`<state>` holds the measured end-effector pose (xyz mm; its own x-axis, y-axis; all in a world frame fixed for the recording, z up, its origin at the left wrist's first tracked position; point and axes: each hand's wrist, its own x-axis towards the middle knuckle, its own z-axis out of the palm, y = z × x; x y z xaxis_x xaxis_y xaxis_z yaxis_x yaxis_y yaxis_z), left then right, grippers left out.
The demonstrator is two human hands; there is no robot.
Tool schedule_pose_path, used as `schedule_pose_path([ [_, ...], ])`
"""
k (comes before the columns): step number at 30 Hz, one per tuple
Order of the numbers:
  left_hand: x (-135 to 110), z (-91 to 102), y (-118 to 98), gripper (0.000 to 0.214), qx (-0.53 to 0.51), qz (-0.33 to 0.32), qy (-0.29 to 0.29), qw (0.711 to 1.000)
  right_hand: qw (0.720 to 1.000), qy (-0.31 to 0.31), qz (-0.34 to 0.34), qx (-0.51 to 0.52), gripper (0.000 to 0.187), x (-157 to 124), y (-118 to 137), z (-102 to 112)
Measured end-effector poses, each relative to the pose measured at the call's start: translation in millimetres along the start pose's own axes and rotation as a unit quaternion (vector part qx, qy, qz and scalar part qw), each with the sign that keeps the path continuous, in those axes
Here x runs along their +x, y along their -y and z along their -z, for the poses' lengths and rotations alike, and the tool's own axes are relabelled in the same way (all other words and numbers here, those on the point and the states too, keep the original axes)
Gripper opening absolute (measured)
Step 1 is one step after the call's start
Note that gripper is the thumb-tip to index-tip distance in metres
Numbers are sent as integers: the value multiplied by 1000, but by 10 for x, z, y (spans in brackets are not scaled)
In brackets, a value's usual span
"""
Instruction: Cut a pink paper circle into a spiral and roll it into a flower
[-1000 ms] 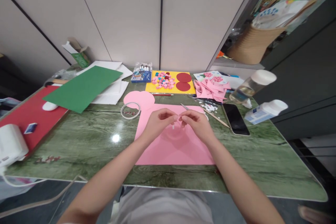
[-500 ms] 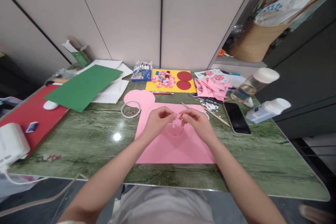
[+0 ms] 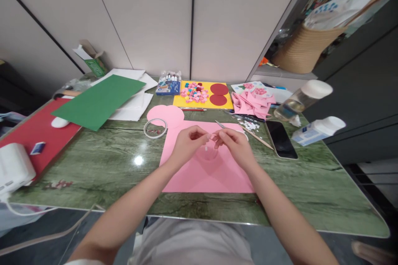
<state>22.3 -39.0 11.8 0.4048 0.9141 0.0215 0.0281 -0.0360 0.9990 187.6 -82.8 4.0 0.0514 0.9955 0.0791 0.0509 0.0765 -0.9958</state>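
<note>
Over a large pink sheet (image 3: 205, 180), my left hand (image 3: 191, 140) and my right hand (image 3: 231, 143) meet fingertip to fingertip. Both are closed in a pinch around something tiny and pale pink, too small to make out. Just below the fingers a round, see-through object (image 3: 207, 155) rests on the sheet, partly covered by the hands. Scissor tips (image 3: 219, 124) stick out behind my right hand. Left of the sheet's top are rounded pink paper cutouts (image 3: 166, 115) and a white ring (image 3: 155, 136).
Pompoms (image 3: 194, 92) and dark red circles (image 3: 218, 99) lie on a yellow sheet at the back. Pink scraps (image 3: 252, 104), a wooden stick (image 3: 258, 137), a phone (image 3: 281, 140) and two bottles are on the right. Green card (image 3: 99, 99) and a white charger (image 3: 15, 167) are on the left.
My hands stay together over the pink sheet, with only a slight shift of the fingers. Nothing else has visibly moved.
</note>
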Motion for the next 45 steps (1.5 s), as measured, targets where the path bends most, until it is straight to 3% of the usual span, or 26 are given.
schedule_pose_path([
  [3, 5, 4, 5, 22, 1, -9, -5, 1000, 999, 3, 3, 35, 24, -2, -28, 9],
  [14, -14, 0, 4, 23, -1, -11, 2, 1000, 998, -41, 11, -35, 18, -8, 60, -75],
  [24, -22, 0, 1, 24, 1, -10, -2, 1000, 998, -35, 16, -51, 9, -14, 85, -56],
  [34, -12, 9, -21, 20, 0, -14, -7, 1000, 1000, -8, 22, -4, 14, -38, 36, -8],
  [45, -25, 5, -17, 25, 2, -13, -2, 1000, 999, -25, 16, -26, 14, -28, 44, -24],
])
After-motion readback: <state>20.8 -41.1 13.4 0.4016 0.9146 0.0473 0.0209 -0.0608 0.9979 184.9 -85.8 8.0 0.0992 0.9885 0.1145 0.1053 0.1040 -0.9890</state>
